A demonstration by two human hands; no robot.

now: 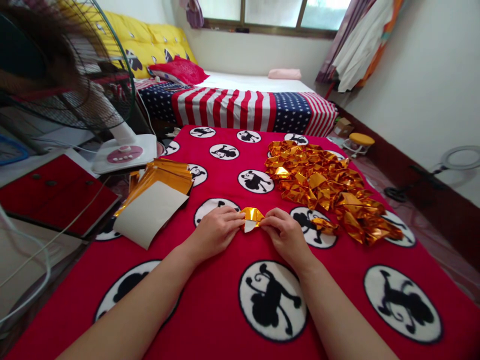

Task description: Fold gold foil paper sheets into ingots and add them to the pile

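Observation:
Between my two hands is a small folded piece of gold foil paper (252,215), shiny on top with a white patch showing at its front. My left hand (219,231) pinches its left end, and my right hand (282,231) pinches the right end. Both hands rest low over the red cloth (210,305) with black figures in white circles. To the right lies a heap of folded gold foil pieces (318,175), with one small folded piece (324,226) apart from it, near my right hand. At the left sits a stack of flat gold foil sheets (165,175), a white-backed sheet (150,212) uppermost.
An electric fan (125,150) stands at the left, its blades blurred, beside a red panel (56,192) and a white cable (47,270). Beyond the cloth is a bed with a flag-patterned cover (240,107). A yellow stool (361,139) stands at the right.

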